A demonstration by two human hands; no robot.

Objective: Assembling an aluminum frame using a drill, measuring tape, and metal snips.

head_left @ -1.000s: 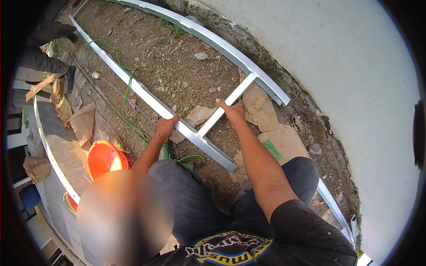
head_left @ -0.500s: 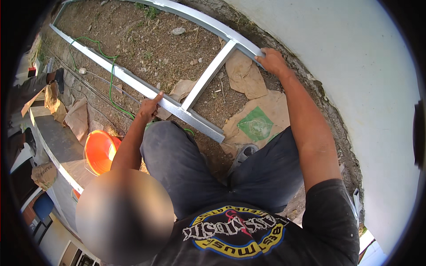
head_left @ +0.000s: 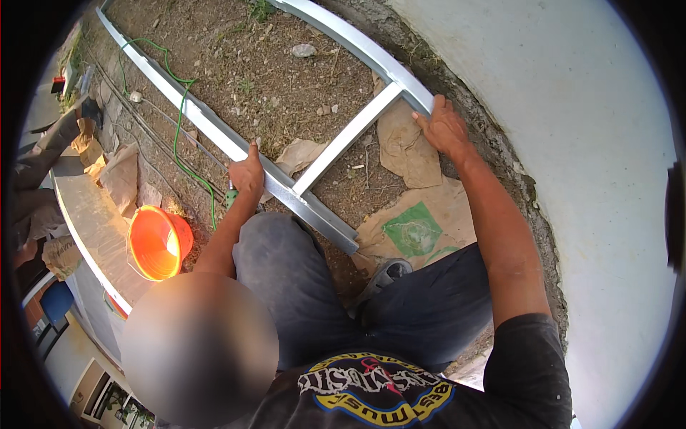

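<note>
A long silver metal frame (head_left: 209, 134) runs away from me above the soil, with two side rails and a crossbar (head_left: 350, 138) joining them near my end. My left hand (head_left: 248, 175) is closed around the left rail, its thumb up along the outer side. On the right rail, near its close end, my right hand (head_left: 444, 130) grips with the thumb on the inner side and fingers over the outer edge. A green tool (head_left: 230, 196) is beside my left wrist, partly hidden by the forearm.
A white wall (head_left: 564, 136) with a rough base borders the right. Torn brown paper (head_left: 450, 207) lies under the frame's near end. A green cord (head_left: 176, 136) crosses the left rail. An orange bucket (head_left: 158, 247) stands left; beyond it, someone in dark clothing is partly visible.
The view has shifted, so the frame and both hands appear slightly lower. Both hands keep hold of the rails. More of the green tool shows beside my left wrist.
</note>
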